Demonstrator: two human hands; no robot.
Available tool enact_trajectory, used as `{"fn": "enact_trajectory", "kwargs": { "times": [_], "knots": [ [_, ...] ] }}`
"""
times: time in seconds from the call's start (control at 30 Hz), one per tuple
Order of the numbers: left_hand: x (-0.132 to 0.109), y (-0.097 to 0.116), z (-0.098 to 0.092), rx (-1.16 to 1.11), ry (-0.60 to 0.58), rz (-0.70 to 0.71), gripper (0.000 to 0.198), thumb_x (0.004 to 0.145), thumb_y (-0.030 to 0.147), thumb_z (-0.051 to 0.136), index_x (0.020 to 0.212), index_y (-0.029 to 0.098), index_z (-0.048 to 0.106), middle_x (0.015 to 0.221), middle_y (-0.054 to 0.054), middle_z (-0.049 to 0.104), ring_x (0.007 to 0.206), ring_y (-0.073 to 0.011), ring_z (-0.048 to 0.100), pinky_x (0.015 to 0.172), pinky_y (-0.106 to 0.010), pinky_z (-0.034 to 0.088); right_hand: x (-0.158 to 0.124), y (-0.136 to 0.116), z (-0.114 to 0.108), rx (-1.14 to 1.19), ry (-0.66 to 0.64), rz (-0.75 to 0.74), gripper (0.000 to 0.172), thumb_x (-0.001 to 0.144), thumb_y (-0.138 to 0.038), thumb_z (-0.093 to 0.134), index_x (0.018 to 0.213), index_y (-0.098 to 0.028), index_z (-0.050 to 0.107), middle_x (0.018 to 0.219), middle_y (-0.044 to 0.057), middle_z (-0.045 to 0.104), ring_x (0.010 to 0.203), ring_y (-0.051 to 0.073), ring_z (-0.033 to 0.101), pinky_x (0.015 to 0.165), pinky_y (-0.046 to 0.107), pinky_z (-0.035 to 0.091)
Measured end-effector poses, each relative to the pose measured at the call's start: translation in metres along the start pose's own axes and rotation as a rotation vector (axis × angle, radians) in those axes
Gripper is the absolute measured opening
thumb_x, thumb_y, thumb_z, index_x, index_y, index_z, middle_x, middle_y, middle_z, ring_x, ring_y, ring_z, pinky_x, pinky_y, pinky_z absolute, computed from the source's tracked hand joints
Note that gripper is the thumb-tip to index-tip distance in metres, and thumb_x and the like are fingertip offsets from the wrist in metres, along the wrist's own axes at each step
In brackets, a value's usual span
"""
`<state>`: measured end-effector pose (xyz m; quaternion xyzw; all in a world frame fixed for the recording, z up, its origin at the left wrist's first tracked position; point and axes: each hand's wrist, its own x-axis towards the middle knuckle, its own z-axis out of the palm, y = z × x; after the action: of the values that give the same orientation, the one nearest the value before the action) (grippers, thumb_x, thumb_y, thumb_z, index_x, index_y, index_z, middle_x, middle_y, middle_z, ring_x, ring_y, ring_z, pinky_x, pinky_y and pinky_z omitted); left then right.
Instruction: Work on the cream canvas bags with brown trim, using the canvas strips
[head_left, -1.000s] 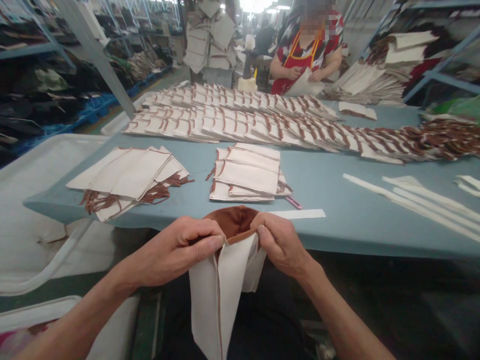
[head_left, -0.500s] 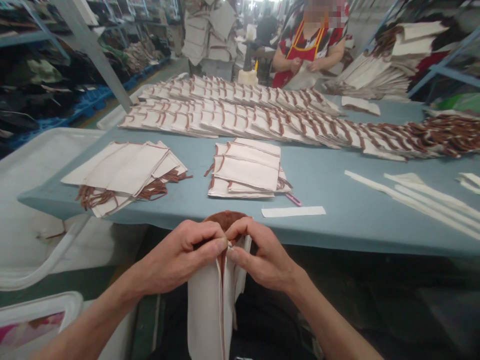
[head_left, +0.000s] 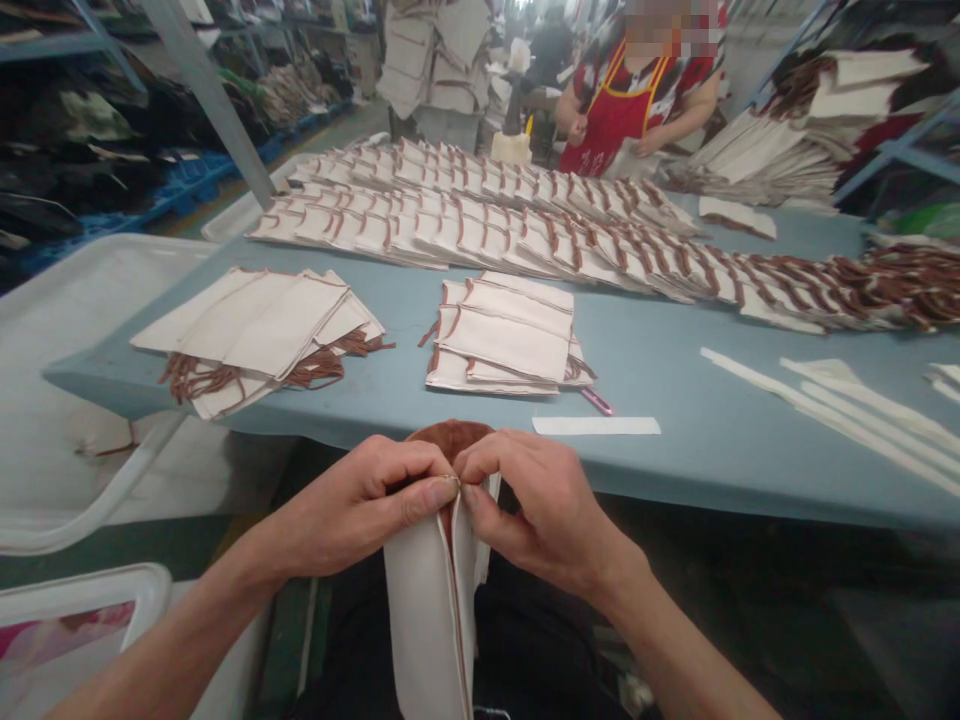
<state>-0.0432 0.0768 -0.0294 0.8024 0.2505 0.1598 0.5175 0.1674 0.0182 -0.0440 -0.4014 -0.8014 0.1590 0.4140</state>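
A cream fabric piece with brown edging hangs down in front of me, its brown inner side showing at the top. My left hand pinches its upper edge between thumb and forefinger. Right beside it, my right hand pinches the same edge, the fingertips of both hands nearly meeting. What lies exactly between the fingertips is too small to make out. Beyond the hands, a stack of cream fabric pieces lies on the table, with a pink-handled tool partly under it and a white strip nearby.
The blue-covered table carries another stack with brown cords at left. Long overlapping rows of fabric pieces cross its far side. Pale strips lie at right. A co-worker in a red apron stands opposite. White bins flank the left.
The view has shifted slightly, moving the table's contents a little rightward. Both hands keep pinching the fabric edge. The co-worker's hands have moved apart.
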Motion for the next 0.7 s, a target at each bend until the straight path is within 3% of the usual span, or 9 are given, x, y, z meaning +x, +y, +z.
{"fn": "enact_trajectory", "kwargs": {
  "times": [0.13,0.27,0.33,0.4,0.5,0.57,0.7],
  "knots": [
    [0.003,0.004,-0.003,0.025,0.027,-0.054,0.033,0.097,0.028,0.052,0.067,0.015,0.055,0.061,0.007,0.042,0.056,-0.0083,0.037,0.052,-0.019,0.030,0.009,0.001,-0.003,-0.107,-0.066,0.013,0.015,0.090,-0.008,0.052,0.083,-0.021,0.056,0.070,0.001,0.068,0.060,0.015,0.061,0.060,0.027,0.043],
    [0.011,-0.001,-0.009,0.022,-0.045,-0.157,0.032,0.092,0.028,0.049,0.063,0.016,0.052,0.062,0.006,0.038,0.057,-0.0087,0.036,0.051,-0.021,0.027,0.022,0.012,-0.004,-0.225,-0.219,-0.063,0.014,0.099,-0.015,0.052,0.089,-0.020,0.060,0.075,0.004,0.070,0.067,0.019,0.064,0.065,0.029,0.043],
    [0.015,-0.005,-0.011,0.033,-0.088,-0.173,0.033,0.093,0.031,0.045,0.065,0.015,0.053,0.065,0.005,0.039,0.060,-0.0098,0.037,0.054,-0.021,0.028,0.027,0.017,-0.004,-0.242,-0.295,-0.033,0.014,0.102,-0.019,0.051,0.092,-0.019,0.061,0.078,0.005,0.071,0.072,0.020,0.065,0.068,0.030,0.044],
    [0.017,-0.008,-0.008,0.046,-0.031,-0.172,0.035,0.094,0.034,0.042,0.065,0.016,0.049,0.065,0.005,0.037,0.061,-0.0104,0.037,0.055,-0.022,0.029,0.029,0.017,-0.001,-0.163,-0.277,0.055,0.012,0.102,-0.017,0.051,0.094,-0.018,0.061,0.084,0.006,0.072,0.080,0.021,0.066,0.073,0.031,0.045],
    [0.015,-0.008,0.002,0.048,0.116,-0.167,0.038,0.097,0.037,0.040,0.065,0.018,0.045,0.065,0.005,0.036,0.060,-0.0102,0.036,0.054,-0.022,0.029,0.021,0.010,0.007,0.010,-0.067,0.273,0.006,0.097,-0.021,0.058,0.093,-0.019,0.060,0.089,0.005,0.070,0.084,0.020,0.064,0.077,0.030,0.046],
    [0.013,-0.007,0.010,0.023,0.152,-0.160,0.040,0.100,0.038,0.042,0.066,0.017,0.048,0.066,0.005,0.040,0.059,-0.0099,0.037,0.053,-0.021,0.028,0.010,0.003,0.014,0.071,0.049,0.444,0.015,0.094,-0.031,0.063,0.085,-0.021,0.058,0.081,0.002,0.066,0.075,0.018,0.060,0.071,0.029,0.044],
    [0.011,-0.006,0.022,-0.108,0.174,-0.173,0.041,0.101,0.042,0.047,0.071,0.016,0.054,0.068,0.004,0.047,0.061,-0.0106,0.040,0.053,-0.021,0.032,-0.012,-0.006,0.022,0.269,-0.011,0.709,0.031,0.094,-0.045,0.061,0.076,-0.023,0.050,0.068,-0.004,0.055,0.059,0.013,0.049,0.056,0.026,0.037]
  ]
}}
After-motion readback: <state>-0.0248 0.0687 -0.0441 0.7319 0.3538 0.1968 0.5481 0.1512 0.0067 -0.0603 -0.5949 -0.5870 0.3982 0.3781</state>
